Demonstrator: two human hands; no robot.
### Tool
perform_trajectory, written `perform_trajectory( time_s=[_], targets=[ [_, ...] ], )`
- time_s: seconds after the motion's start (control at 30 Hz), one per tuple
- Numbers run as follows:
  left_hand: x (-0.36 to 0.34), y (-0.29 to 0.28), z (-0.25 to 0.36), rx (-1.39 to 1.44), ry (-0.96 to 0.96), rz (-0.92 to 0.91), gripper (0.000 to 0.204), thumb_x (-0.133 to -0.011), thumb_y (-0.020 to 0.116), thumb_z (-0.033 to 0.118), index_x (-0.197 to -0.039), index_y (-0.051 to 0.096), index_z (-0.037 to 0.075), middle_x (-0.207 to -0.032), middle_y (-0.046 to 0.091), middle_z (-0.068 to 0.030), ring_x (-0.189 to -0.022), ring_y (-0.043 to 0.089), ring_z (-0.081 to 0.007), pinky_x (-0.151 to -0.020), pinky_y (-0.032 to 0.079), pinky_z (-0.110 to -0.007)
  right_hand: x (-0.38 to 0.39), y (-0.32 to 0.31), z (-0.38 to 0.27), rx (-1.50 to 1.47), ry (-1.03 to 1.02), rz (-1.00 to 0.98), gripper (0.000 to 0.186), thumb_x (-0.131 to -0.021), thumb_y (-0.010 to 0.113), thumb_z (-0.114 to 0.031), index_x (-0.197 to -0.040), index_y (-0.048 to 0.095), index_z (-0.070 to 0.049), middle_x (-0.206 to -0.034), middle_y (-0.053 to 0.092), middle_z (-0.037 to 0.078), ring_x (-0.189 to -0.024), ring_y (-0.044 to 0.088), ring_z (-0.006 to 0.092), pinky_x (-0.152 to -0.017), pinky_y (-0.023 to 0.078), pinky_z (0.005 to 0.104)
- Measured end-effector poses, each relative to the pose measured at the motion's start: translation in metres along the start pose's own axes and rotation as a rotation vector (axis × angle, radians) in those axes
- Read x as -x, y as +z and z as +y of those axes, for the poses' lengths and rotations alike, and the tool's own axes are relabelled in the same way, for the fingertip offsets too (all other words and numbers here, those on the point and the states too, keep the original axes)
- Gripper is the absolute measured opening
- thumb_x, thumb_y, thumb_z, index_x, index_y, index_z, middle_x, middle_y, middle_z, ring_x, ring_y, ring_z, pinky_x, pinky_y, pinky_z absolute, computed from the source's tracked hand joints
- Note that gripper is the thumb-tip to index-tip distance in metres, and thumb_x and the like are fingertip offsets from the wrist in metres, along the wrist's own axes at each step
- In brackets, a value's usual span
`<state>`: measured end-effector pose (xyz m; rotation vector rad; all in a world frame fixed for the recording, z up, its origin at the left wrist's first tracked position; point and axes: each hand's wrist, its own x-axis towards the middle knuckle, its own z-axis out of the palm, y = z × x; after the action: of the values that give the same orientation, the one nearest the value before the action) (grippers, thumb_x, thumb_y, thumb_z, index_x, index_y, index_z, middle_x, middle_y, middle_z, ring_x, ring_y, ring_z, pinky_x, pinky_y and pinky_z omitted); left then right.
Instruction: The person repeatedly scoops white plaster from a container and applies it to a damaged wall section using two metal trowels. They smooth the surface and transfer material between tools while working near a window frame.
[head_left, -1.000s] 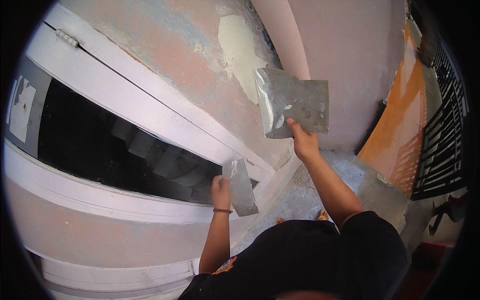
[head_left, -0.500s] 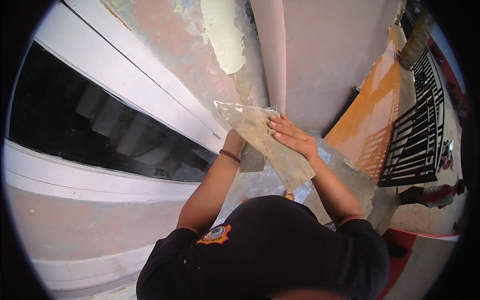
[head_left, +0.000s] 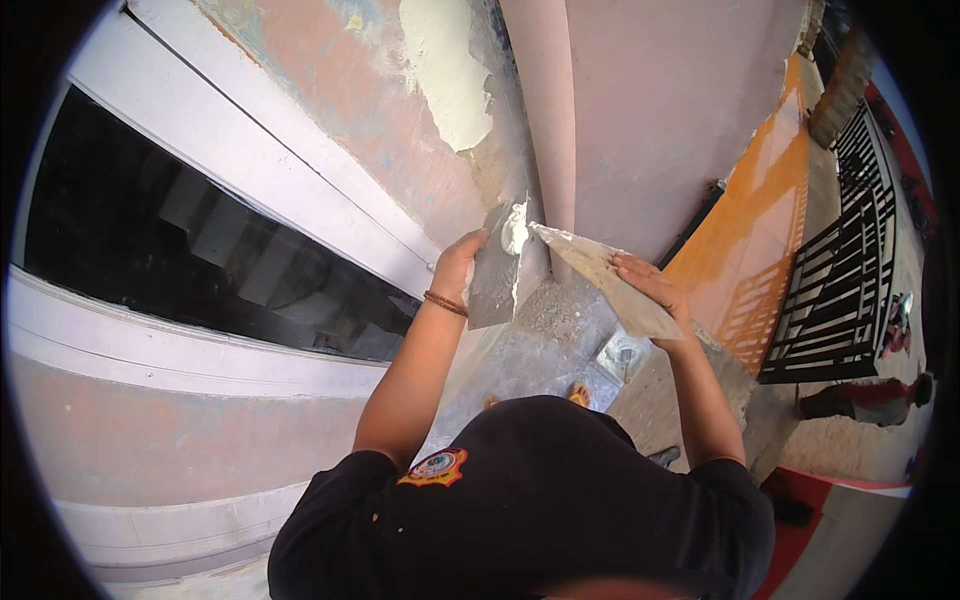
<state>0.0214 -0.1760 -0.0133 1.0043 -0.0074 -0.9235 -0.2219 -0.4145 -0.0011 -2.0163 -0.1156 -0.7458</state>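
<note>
My left hand, a brown bracelet at its wrist, grips the edge of a flat grey plate. A lump of white putty clings near its far right edge, with more smeared along that side. My right hand holds a larger flat grey-brown board, fingers stretched over its upper face and thumb hidden. White residue lines the board's far edge. The board's pointed left corner comes close to the putty; I cannot tell whether they touch. Ahead, the wall bears a patch of pale filler.
A white-framed window runs along the left. A rounded pinkish column stands ahead. Below, a square white container sits on the floor near my feet. To the right are an orange tiled surface, a black railing and another person.
The right-hand board has moved right, off the left-hand plate it covered. My left hand has shifted slightly left, and the plate's putty now shows.
</note>
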Motion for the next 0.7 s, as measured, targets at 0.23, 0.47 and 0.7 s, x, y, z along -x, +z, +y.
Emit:
perform_trajectory(
  time_s=[0.23,0.47,0.7],
  targets=[
    [0.025,0.041,0.015,-0.273,0.678,0.391,0.019,-0.097,0.061,0.012,-0.11,0.053,-0.001,-0.089,0.064,-0.0058,-0.071,0.059,-0.0112,-0.063,0.05,-0.025,0.035,0.047,-0.017,-0.926,0.634,0.689,0.049,-0.084,0.061,0.001,-0.13,0.048,0.002,-0.123,0.056,0.011,-0.113,0.055,0.0244,-0.099,0.043,0.0385],
    [0.045,0.067,0.02,-0.392,0.837,0.357,0.022,-0.099,0.057,0.007,-0.116,0.046,-0.003,-0.092,0.063,-0.008,-0.075,0.056,-0.0074,-0.063,0.047,-0.023,0.017,0.086,-0.019,-0.931,0.703,0.839,0.048,-0.085,0.06,0.0,-0.131,0.046,0.002,-0.123,0.056,0.011,-0.115,0.054,0.0237,-0.101,0.041,0.0388],
    [0.061,0.065,0.033,-0.68,1.161,0.174,0.025,-0.099,0.056,0.001,-0.12,0.043,-0.002,-0.104,0.065,-0.0175,-0.087,0.062,-0.0127,-0.075,0.052,-0.025,0.002,0.105,-0.036,-1.365,0.68,0.765,0.03,-0.091,0.058,-0.01,-0.118,0.058,0.001,-0.115,0.064,0.011,-0.106,0.062,0.0252,-0.1,0.046,0.0419]
  ],
)
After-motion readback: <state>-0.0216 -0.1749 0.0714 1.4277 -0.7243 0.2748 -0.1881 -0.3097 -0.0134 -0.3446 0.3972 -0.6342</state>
